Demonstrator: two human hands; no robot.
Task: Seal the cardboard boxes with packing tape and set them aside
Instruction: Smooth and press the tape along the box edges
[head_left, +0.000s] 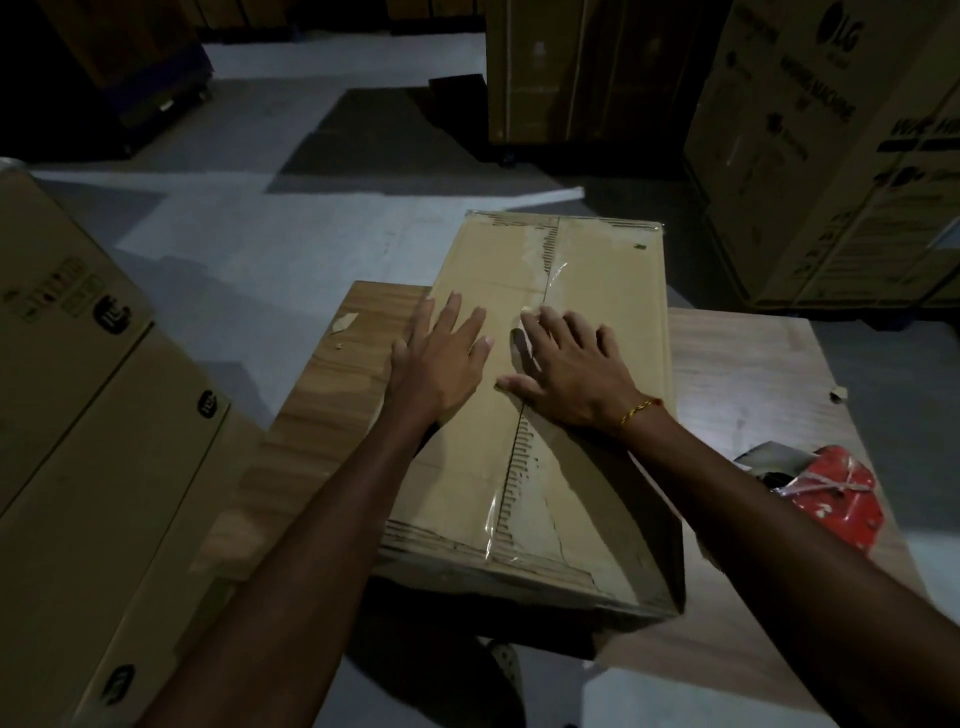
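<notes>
A long flat cardboard box (597, 291) lies on a wooden table (743, 374), its flaps closed. A strip of clear packing tape (550, 286) runs along the centre seam and looks wrinkled near the middle. My left hand (439, 358) lies flat on the left flap with its fingers spread. My right hand (566, 364) presses flat on the seam, fingers straight over the tape. A red tape dispenser (826, 493) lies on the table to the right of the box, apart from both hands.
A big cardboard box (78, 415) stands close on the left. Tall printed cartons (831, 145) stand at the back right, another carton (582, 67) behind the table. Flattened cardboard (374, 135) lies on the grey floor. Small tape scraps (345, 322) sit on the table's left part.
</notes>
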